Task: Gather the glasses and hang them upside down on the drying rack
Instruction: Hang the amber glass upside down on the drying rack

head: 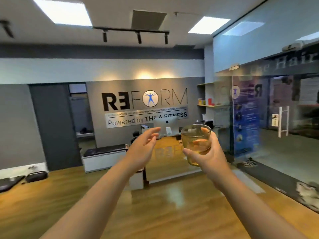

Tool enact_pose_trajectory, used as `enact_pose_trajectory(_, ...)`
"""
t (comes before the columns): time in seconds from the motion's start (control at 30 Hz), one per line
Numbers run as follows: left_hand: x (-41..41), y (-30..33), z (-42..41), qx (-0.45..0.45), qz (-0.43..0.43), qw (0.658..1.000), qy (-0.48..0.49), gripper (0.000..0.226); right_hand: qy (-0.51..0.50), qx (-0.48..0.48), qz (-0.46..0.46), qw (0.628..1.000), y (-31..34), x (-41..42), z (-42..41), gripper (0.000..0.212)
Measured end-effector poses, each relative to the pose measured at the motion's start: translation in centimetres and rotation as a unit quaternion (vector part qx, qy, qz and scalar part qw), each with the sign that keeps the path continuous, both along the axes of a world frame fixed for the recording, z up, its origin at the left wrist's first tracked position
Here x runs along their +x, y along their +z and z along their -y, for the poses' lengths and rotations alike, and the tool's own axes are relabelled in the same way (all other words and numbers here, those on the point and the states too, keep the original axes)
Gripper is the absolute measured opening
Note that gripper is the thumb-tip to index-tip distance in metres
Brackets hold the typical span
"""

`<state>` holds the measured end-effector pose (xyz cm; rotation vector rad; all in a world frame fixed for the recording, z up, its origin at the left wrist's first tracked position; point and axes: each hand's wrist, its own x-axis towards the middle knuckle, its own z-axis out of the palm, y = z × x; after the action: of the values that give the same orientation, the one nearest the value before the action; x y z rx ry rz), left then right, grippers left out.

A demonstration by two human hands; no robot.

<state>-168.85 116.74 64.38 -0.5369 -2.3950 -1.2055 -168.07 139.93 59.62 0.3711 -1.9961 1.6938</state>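
Observation:
A short, clear glass tumbler (196, 135) with a yellowish tint is held upright in front of me at chest height, rim up. My right hand (209, 155) grips it from below and behind, fingers wrapped around its base and side. My left hand (144, 146) is raised beside it, to the left, fingers spread and holding nothing. The two hands are apart, about a hand's width between them. No drying rack and no other glasses show in this view.
A wooden reception counter (165, 163) with a computer monitor (164, 124) stands ahead. A glass wall (276, 118) runs along the right. A white bench (103, 157) sits at left, dark bags (36, 176) on the wooden floor (155, 213) below.

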Motion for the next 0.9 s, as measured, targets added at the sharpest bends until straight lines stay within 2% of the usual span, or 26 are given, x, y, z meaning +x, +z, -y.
enact_pose_trajectory(0.23, 5.9, -0.8, 21.1, -0.044, -0.01, 0.984, 0.174, 0.044, 0.149, -0.004, 0.014, 0.989, -0.3, -1.4, 22.0, 0.092)
enact_pose_trajectory(0.5, 12.5, -1.0, 39.1, -0.051, -0.021, 0.927, 0.37, 0.043, 0.345, -0.004, 0.008, 0.939, 0.2, -2.9, 44.3, 0.089)
enact_pose_trajectory(0.6, 14.4, -1.1, 44.4, -0.059, -0.01, 0.897, 0.437, 0.043, 0.412, 0.004, 0.001, 0.911, 0.0, -3.5, 51.8, 0.092)
enact_pose_trajectory(0.67, 16.1, -1.3, 47.6, -0.063, -0.006, 0.872, 0.485, 0.042, 0.459, 0.005, -0.002, 0.888, 0.1, -3.8, 56.2, 0.083)
enact_pose_trajectory(0.77, 19.6, -1.6, 51.9, -0.066, 0.013, 0.822, 0.565, 0.039, 0.519, 0.014, -0.002, 0.854, 0.2, -4.3, 62.5, 0.076)
enact_pose_trajectory(0.9, 24.4, -1.5, 56.0, -0.049, 0.017, 0.752, 0.657, 0.042, 0.592, 0.03, -0.007, 0.805, 0.0, -3.5, 71.2, 0.08)
